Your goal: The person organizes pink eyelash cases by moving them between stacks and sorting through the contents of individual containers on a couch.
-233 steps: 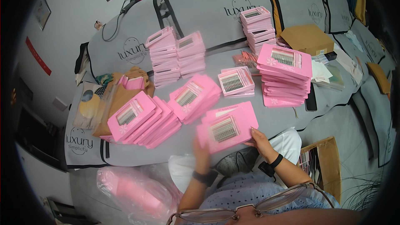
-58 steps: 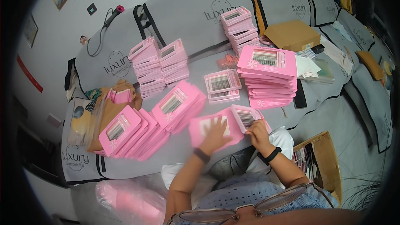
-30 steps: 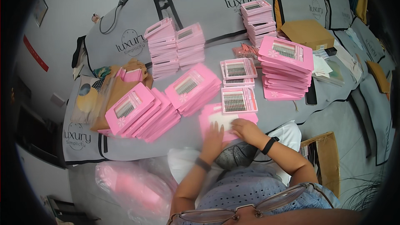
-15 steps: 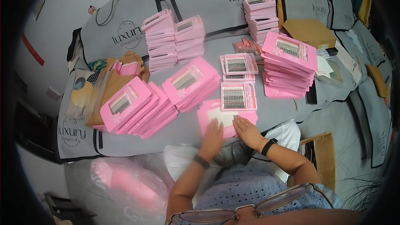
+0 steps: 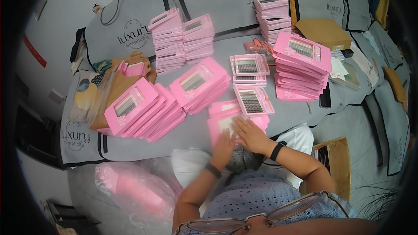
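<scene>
In front of me lies a small pile of flat pink card sleeves (image 5: 215, 126) with pale windows. My left hand (image 5: 223, 148) rests its extended fingertips on the near part of the top sleeve. Stretched across the same sleeve are the fingers of my right hand (image 5: 253, 136), close to the left fingertips. A pink-framed tray of false lashes (image 5: 251, 101) overlaps the far right of the pile, slightly askew. Just beyond it sit more lash trays (image 5: 249, 65), one overlapping another. Part of the sleeves is hidden under my hands.
Sleeved lash packs fan out at left (image 5: 130, 104) and centre (image 5: 200, 82); another stack (image 5: 302, 56) stands right. Boxed trays are piled at the back (image 5: 167, 39), (image 5: 273, 8). A cardboard box (image 5: 324, 34), a black phone (image 5: 325, 96) and a plastic bag (image 5: 135, 187) surround the work.
The top sleeve has shifted toward me, baring part of another behind it. My right hand has moved left, closer to my left hand. The near lash tray has turned slightly.
</scene>
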{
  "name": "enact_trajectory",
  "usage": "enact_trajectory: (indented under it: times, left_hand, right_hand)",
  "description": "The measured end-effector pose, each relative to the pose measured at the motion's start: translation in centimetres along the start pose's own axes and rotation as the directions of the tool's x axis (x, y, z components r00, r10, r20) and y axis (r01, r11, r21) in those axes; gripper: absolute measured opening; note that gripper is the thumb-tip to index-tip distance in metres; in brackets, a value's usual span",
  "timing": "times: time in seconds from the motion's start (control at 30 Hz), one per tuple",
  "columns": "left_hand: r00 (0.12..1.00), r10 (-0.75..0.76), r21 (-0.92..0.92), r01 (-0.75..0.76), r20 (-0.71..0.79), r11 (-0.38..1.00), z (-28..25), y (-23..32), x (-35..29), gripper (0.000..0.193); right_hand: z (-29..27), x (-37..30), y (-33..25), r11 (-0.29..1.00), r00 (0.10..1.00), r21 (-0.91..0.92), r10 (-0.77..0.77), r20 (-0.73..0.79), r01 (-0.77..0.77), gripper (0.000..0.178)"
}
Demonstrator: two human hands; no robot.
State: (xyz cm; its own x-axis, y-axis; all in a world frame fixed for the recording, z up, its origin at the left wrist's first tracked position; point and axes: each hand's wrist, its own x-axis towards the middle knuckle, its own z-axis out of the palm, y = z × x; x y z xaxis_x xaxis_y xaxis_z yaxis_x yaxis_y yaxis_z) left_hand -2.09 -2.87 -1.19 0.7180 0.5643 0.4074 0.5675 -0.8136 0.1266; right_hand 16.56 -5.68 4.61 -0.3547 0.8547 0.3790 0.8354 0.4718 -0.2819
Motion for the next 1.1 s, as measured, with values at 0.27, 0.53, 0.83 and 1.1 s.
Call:
enact_trajectory:
  times: [0.27,0.53,0.83,1.1]
  left_hand:
    - [0.995,-0.015,0.056,0.01,0.097,0.998,-0.9,0.9,-0.3,0.053]
    - [0.943,-0.235,-0.07,0.257,0.235,0.964,-2.7,1.4,0.9,0.061]
    - [0.95,-0.283,-0.056,0.292,0.13,0.955,-5.8,0.0,2.5,0.079]
    - [0.969,-0.241,-0.174,0.246,0.049,0.954,-3.8,-1.2,1.2,0.071]
  right_hand:
    - [3.7,2.7,2.6,0.943,0.914,-0.045,0.33,0.235,-0.329,0.066]
    - [-1.3,1.7,1.7,0.855,0.854,0.221,0.376,0.358,-0.469,0.041]
    - [-2.0,-0.6,13.3,0.455,0.454,0.086,0.89,-0.034,-0.886,0.048]
    - [0.2,0.1,15.2,0.286,0.414,0.458,0.886,0.208,-0.842,0.048]
